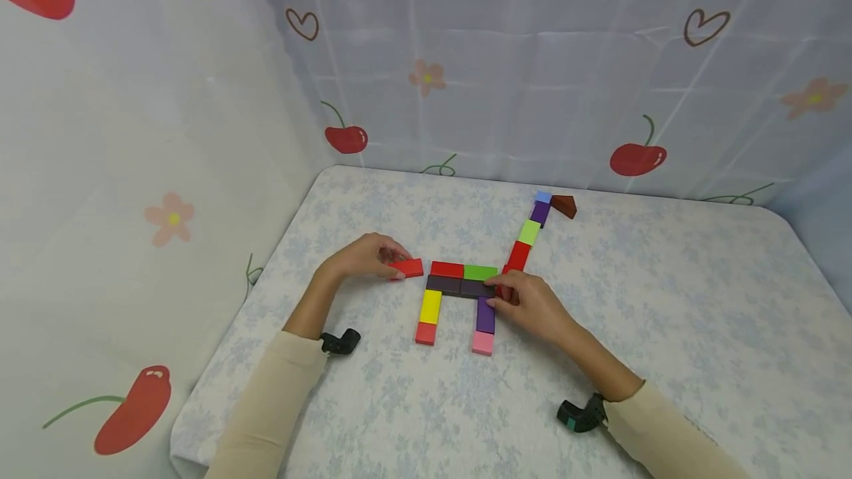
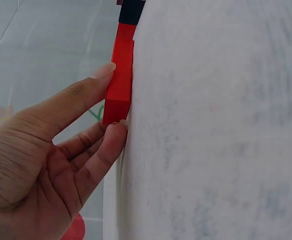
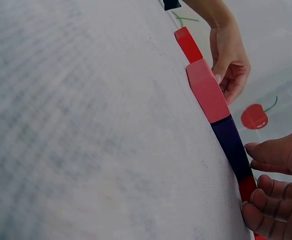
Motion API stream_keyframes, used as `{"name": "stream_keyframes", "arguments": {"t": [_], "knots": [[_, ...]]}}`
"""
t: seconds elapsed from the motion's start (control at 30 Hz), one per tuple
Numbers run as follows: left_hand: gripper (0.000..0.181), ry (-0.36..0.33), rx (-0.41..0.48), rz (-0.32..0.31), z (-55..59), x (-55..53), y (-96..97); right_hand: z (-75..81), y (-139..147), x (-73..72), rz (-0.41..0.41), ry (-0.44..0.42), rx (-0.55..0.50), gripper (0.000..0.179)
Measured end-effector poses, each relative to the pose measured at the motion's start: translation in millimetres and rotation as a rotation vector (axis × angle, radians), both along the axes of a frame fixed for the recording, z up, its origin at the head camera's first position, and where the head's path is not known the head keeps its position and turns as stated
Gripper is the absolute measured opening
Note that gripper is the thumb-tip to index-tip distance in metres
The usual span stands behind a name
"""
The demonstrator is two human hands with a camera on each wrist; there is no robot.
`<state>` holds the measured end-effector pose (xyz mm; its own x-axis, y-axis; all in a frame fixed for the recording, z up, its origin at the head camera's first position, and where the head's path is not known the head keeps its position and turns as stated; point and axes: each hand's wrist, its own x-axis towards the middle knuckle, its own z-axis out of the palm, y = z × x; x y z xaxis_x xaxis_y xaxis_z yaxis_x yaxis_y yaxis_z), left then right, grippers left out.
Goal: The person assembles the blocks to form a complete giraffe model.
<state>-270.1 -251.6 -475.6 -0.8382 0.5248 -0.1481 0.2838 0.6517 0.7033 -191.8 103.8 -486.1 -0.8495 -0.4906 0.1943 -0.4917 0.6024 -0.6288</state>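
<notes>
On the table, flat coloured blocks form an animal-like figure with a long neck. My left hand (image 1: 370, 256) pinches a red block (image 1: 409, 267) between thumb and fingers, just left of the figure's body. The left wrist view shows that red block (image 2: 120, 75) low against the tabletop. At the body's right end, my right hand (image 1: 532, 303) rests with loosely bent fingers by the dark block (image 1: 475, 288) and the purple block (image 1: 486, 315). It partly hides a red block there. A red block (image 1: 447, 270) and a green block (image 1: 481, 273) lie along the body's top.
Yellow (image 1: 430, 307), red (image 1: 426, 333) and pink (image 1: 483, 343) blocks make up legs. The neck has red (image 1: 518, 256), light green (image 1: 529, 232), purple (image 1: 541, 213) and blue (image 1: 543, 197) blocks, with a brown block (image 1: 564, 205) at the top. A printed curtain (image 1: 506, 80) hangs behind the table.
</notes>
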Motion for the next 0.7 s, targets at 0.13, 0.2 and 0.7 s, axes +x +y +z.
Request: {"name": "stream_keyframes", "arguments": {"t": [0.13,0.2,0.7], "knots": [[0.031,0.006,0.014,-0.003,0.0,1.2,3.7,-0.5,0.3,-0.2,-0.002,-0.002,0.001,0.031],[0.030,0.007,0.019,0.000,-0.2,1.5,4.6,-0.6,0.3,-0.3,0.000,-0.004,-0.001,0.031],[0.032,0.027,0.025,-0.021,-5.5,-1.2,9.4,-0.8,0.0,-0.4,-0.001,-0.016,-0.005,0.031]]}}
